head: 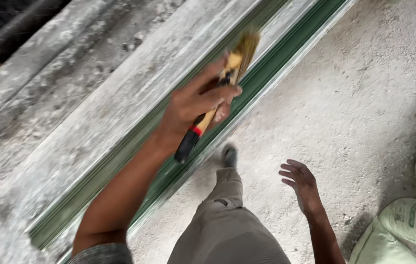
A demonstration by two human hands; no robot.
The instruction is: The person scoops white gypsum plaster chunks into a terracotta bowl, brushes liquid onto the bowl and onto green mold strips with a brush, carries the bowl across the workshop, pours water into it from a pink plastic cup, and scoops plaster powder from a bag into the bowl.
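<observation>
Grey, dust-coated concrete floor (364, 88) fills the right of the head camera's view, and a long pale slab (71, 142) streaked with white powder runs diagonally across the left. Along the slab's near edge lies a green metal channel (286, 54), stretching from the lower left to the upper right. Pale green sacks (413, 220) slump at the lower right corner. The person's khaki trouser leg (227, 230) steps forward beside the channel, the shoe blurred. The left hand (195, 102) is raised over the channel, fingers clamped together round the yellow grip of a paintbrush (217, 93), whose black and red handle end points down and whose tan bristles, blurred, hover above the slab. The right hand (303, 183) hangs free above the floor, fingers loosely spread and slightly curled, touching nothing.
</observation>
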